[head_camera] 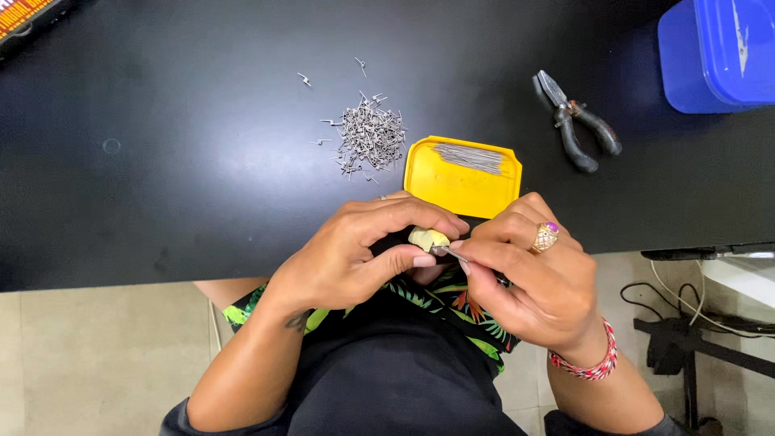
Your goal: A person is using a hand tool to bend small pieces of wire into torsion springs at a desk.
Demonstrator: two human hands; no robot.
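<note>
Two hands meet just on your side of the yellow tray (pixel 452 190), over your lap at the near edge of the black table (pixel 161 161). Your left hand (pixel 355 254) is curled closed around a small pale yellow lump (pixel 428 237), of which only a rounded end shows between thumb and forefinger. Your right hand (pixel 533 278), with a ring and a woven wristband, pinches a thin metal pin (pixel 449 253) narrowly between thumb and forefinger, its tip touching the lump. Judge the pin light, stiff and slippery, easily bent or dropped; grip it close to the working end. The lump looks light and possibly soft; hold it by its sides and do not squeeze hard.

Beyond your hands, the tray lies flat with a row of straight wires (pixel 478 157) at its far edge. Just left of the tray sits a loose heap of small bent pins (pixel 367 137), with a few strays farther out. Right of the tray, well apart, lie pliers (pixel 577 121); farther right stands a blue box (pixel 714 52), cut off by the frame.

Hidden: most of the lump, the pin's far end inside your right fingers, and what the lump is made of. A dark object under your hands cannot be identified.
</note>
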